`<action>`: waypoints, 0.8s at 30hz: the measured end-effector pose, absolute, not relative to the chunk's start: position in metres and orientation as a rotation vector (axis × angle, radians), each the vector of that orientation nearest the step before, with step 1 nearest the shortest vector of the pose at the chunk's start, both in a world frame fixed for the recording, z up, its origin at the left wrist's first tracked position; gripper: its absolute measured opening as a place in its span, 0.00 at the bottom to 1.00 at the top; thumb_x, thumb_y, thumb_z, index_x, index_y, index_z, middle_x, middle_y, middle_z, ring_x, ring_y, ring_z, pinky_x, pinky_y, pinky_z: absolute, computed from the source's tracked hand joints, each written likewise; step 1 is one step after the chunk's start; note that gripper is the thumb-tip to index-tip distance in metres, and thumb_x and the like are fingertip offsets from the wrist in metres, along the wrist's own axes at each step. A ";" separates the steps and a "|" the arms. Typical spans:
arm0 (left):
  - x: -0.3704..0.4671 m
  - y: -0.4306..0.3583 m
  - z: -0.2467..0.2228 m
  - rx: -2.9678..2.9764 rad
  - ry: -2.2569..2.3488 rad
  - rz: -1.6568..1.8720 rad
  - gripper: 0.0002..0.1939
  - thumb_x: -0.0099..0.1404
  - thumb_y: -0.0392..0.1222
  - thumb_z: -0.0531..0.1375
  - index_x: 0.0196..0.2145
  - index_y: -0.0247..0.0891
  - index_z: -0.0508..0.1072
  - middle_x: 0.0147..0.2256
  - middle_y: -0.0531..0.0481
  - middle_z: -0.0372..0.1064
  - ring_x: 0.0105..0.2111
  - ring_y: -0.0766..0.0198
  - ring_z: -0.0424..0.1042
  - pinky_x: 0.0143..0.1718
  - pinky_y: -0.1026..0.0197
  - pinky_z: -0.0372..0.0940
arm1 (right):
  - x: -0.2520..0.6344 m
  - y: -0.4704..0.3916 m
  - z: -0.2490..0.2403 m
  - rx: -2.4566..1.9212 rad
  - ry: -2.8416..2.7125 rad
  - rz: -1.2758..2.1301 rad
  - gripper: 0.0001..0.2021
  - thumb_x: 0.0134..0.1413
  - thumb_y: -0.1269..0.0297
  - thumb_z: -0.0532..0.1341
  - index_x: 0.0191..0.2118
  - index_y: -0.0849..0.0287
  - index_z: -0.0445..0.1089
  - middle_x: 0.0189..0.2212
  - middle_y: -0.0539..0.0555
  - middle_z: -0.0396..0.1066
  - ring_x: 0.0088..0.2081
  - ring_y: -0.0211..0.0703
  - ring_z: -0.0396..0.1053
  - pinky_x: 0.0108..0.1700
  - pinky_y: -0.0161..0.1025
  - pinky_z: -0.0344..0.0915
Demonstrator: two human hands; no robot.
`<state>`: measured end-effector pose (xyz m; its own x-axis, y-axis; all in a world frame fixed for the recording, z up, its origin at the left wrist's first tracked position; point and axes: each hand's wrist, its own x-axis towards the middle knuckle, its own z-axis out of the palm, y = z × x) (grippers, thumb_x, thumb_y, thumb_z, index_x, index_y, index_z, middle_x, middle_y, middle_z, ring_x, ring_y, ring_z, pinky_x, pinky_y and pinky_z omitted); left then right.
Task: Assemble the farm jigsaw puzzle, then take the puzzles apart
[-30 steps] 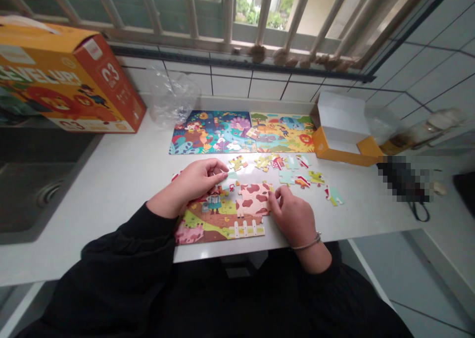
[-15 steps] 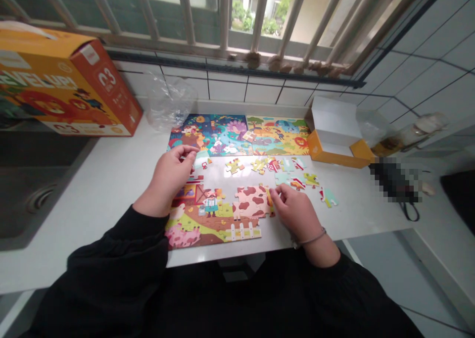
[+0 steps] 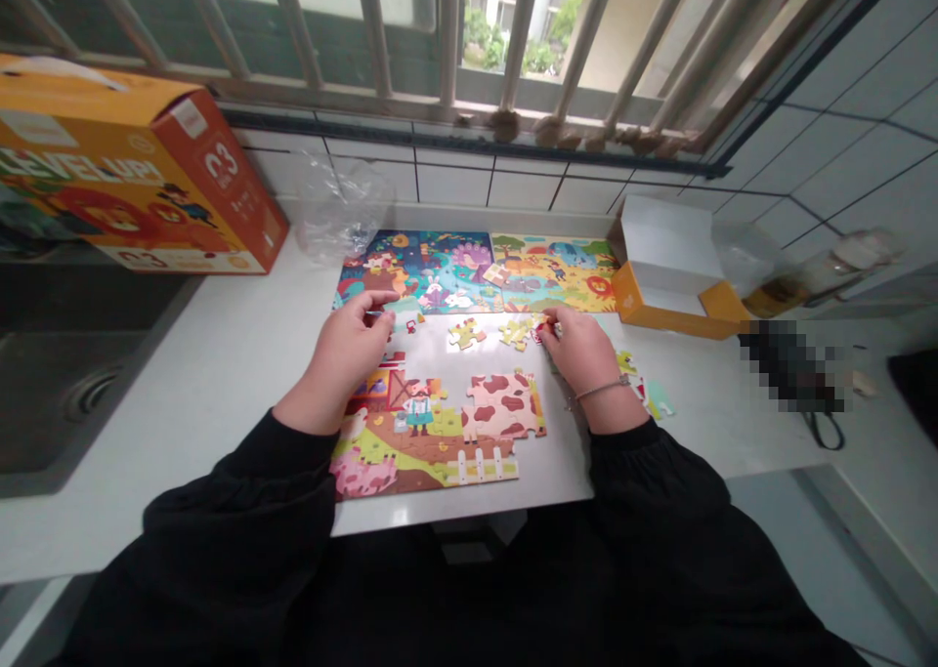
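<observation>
My right hand [image 3: 584, 353] is over the loose pieces, its fingertips closed around the edge of a red-and-white barn puzzle piece [image 3: 538, 334]. Yellow-green puzzle pieces [image 3: 467, 333] lie just left of it. My left hand [image 3: 353, 343] hovers at the upper left of the partly joined farm puzzle [image 3: 417, 442], thumb and index finger curled close together; what they hold, if anything, is hidden. Beside those fingertips is a pale blue piece with a small red vehicle [image 3: 410, 323]. A joined section with a brown-spotted cow [image 3: 505, 405] sits at the farm puzzle's right side.
Two finished puzzles, a dark blue night scene [image 3: 440, 267] and a yellow savanna scene [image 3: 557, 271], lie along the back. An open yellow box [image 3: 666, 306] stands at right, a large orange box [image 3: 139, 169] at left by the sink [image 3: 88, 384]. Crumpled clear plastic [image 3: 341, 208] rests near the wall.
My right hand has moved up and away from the cow section to the barn piece among the loose pieces. My left hand stays in nearly the same place.
</observation>
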<state>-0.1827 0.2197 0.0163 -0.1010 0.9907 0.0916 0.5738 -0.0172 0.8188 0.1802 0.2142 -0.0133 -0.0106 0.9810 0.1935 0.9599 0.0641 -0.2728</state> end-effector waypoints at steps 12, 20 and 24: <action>-0.182 0.217 0.021 1.595 1.750 1.059 0.23 0.71 0.47 0.62 0.60 0.39 0.83 0.38 0.47 0.80 0.35 0.56 0.76 0.36 0.58 0.68 | 0.176 0.212 -0.017 -1.964 -1.978 -0.017 0.12 0.72 0.63 0.62 0.52 0.61 0.80 0.50 0.68 0.78 0.51 0.62 0.73 0.56 0.52 0.69; -0.181 0.218 0.020 1.633 1.728 1.009 0.25 0.70 0.47 0.62 0.60 0.39 0.84 0.40 0.45 0.81 0.34 0.57 0.75 0.38 0.58 0.69 | 0.149 0.230 -0.006 -1.770 -2.045 -0.072 0.15 0.77 0.62 0.57 0.51 0.61 0.81 0.52 0.68 0.79 0.57 0.64 0.71 0.63 0.56 0.66; -0.180 0.218 0.018 1.653 1.724 1.004 0.24 0.70 0.46 0.61 0.59 0.39 0.84 0.40 0.45 0.81 0.34 0.57 0.74 0.38 0.57 0.70 | 0.134 0.264 -0.008 -1.699 -2.067 -0.045 0.16 0.75 0.63 0.59 0.58 0.63 0.80 0.62 0.70 0.77 0.64 0.65 0.69 0.67 0.57 0.65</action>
<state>-0.1796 0.2176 0.0179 -0.0982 0.9891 0.1099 0.5833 -0.0323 0.8116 0.1341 0.2639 -0.0079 -0.1303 0.9210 0.3671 0.9361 0.2363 -0.2606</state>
